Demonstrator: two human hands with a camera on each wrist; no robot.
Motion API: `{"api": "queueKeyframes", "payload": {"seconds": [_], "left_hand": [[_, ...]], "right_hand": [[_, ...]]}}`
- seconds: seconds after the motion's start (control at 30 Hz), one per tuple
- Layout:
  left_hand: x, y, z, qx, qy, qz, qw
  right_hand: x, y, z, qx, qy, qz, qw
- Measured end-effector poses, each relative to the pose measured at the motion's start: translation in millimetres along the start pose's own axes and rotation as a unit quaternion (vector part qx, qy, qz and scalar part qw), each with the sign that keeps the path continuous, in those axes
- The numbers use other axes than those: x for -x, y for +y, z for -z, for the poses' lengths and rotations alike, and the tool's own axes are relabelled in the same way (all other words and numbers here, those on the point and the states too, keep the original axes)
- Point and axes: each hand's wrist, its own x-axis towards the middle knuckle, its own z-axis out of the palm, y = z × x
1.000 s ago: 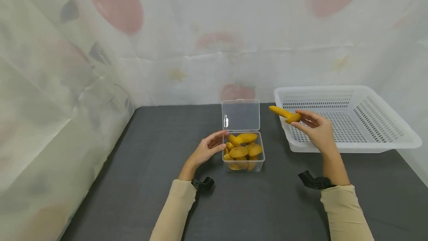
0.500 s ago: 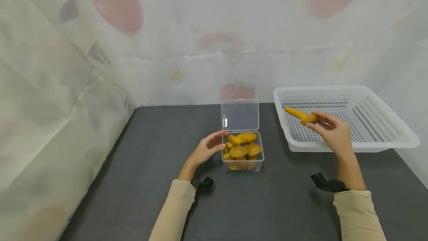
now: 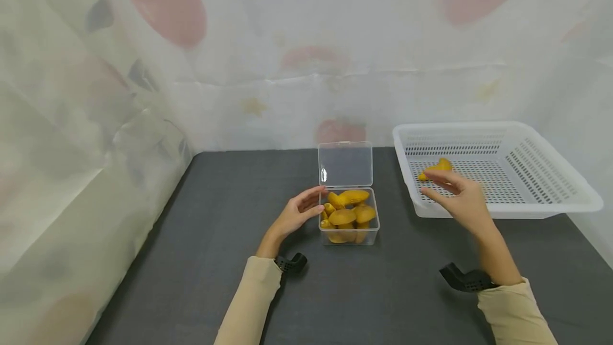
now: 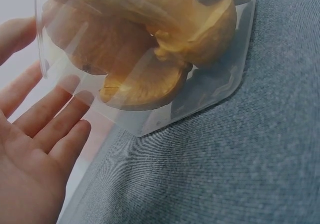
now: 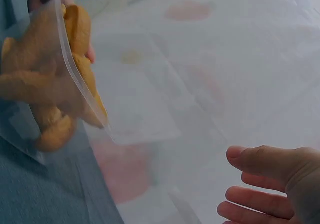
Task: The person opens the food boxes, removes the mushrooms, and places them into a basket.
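A clear plastic box stands on the dark cloth, full of yellow-brown mushrooms. Its hinged lid is raised at the back. My left hand is at the box's left side, fingers extended along the wall rather than wrapped round it. Over the near left part of the white basket hovers my right hand, thumb and fingers spread with nothing between them. Just beyond those fingers a single mushroom lies on the basket floor, partly hidden by the hand.
The slotted white basket takes up the right back of the dark-covered table. A pale printed curtain hangs right behind the table and along its left side. Each wrist wears a black camera mount.
My right hand carried the mushroom rightward over the basket and has let it go there; its fingers have spread apart. The left hand has stayed by the box.
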Motion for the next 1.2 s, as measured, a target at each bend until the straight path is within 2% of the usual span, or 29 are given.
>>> {"api": "queueKeyframes", "payload": {"seconds": [0.33,0.77,1.2], "left_hand": [[-0.5,1.4,-0.7,-0.003,0.000,-0.001,1.0000],[0.4,1.5,-0.9,-0.002,-0.001,0.001,1.0000],[0.6,2.7,-1.0,-0.010,-0.001,0.000,1.0000]], "right_hand": [[2,-16,-22,0.039,-0.048,0.025,0.998],[-2,-29,-50,0.048,-0.122,0.063,0.989],[-7,-38,-73,-0.008,-0.211,0.014,0.977]]}}
